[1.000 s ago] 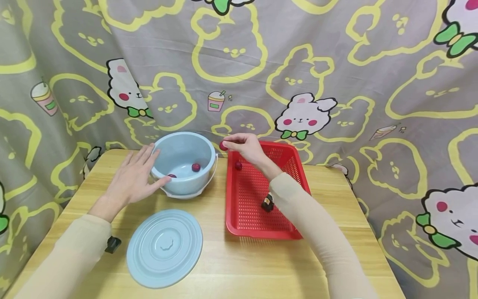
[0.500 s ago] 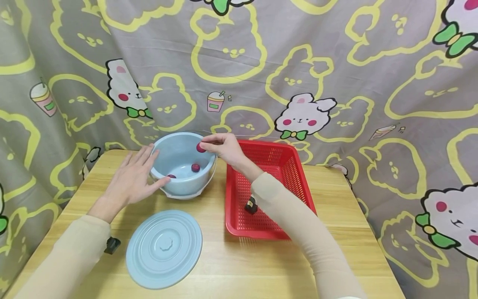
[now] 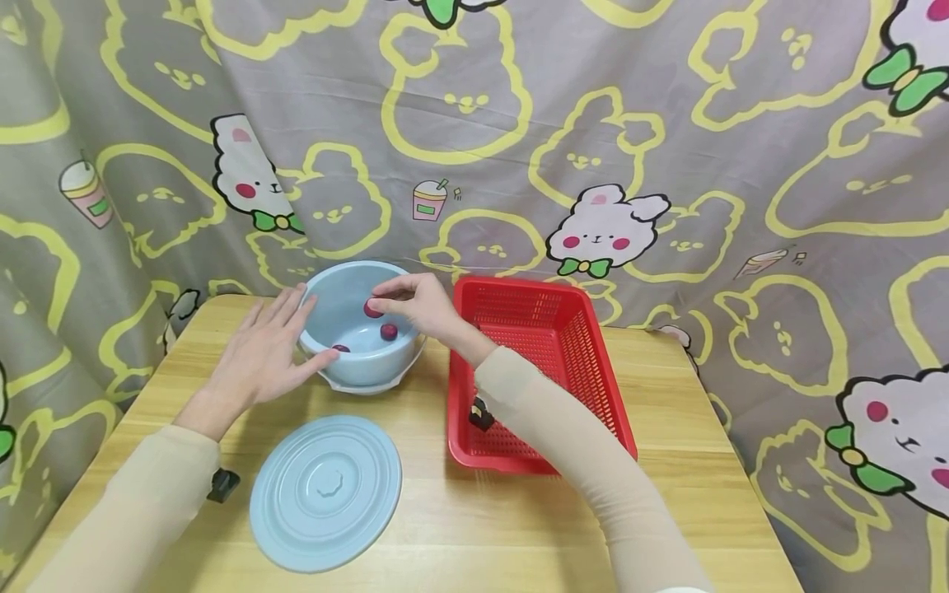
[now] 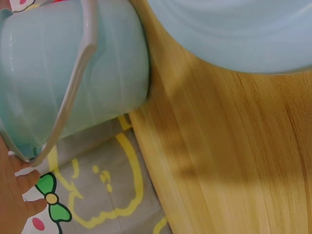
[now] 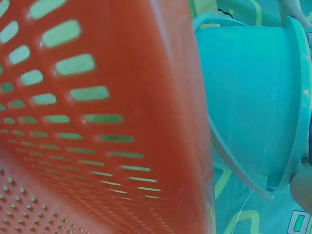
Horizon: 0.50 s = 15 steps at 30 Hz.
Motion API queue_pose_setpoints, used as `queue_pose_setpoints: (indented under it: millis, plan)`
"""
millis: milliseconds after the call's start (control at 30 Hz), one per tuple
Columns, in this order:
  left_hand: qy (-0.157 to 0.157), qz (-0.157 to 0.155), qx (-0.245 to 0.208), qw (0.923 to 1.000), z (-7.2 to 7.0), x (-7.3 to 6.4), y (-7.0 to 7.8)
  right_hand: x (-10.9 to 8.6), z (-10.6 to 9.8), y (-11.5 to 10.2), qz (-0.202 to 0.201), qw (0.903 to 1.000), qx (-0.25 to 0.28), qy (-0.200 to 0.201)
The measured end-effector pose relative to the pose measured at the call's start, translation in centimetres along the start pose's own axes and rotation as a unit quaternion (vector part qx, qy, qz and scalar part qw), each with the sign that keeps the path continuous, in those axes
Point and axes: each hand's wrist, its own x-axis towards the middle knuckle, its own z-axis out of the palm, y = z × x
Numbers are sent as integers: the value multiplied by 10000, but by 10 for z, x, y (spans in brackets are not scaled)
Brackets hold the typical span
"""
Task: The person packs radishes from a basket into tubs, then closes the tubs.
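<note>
My right hand (image 3: 423,306) pinches a dark red plum (image 3: 373,309) over the mouth of the light blue bucket (image 3: 371,369). Inside the bucket lies another plum (image 3: 389,332), and a third plum (image 3: 340,349) shows partly behind the near rim. Spread, straight fingers of my left hand (image 3: 259,354) rest against the bucket's left rim. In the left wrist view, that hand (image 4: 14,195) is by the rim near the handle's end. The right wrist view catches only a sliver of the right hand (image 5: 301,187) at the rim; the held plum is hidden there.
A red perforated basket (image 3: 463,436) stands right of the bucket, under my right forearm, which covers part of its inside. The round blue lid (image 3: 326,494) lies flat on the wooden table (image 3: 445,535) in front. A patterned curtain (image 3: 474,123) hangs behind.
My right hand has moved left from the basket's far left corner to over the bucket, carrying the plum lower into its mouth. The left hand has stayed put.
</note>
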Motion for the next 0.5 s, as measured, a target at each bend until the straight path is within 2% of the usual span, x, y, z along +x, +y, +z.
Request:
queue_pose_setpoints:
  millis: [300, 500]
  plan:
    - [-5, 7, 39, 10000, -1, 0, 1, 1, -2, 0, 13, 9998, -162, -122]
    - [-23, -2, 22, 10000, 0, 0, 1, 0, -3, 1, -33, 9999, -40, -95]
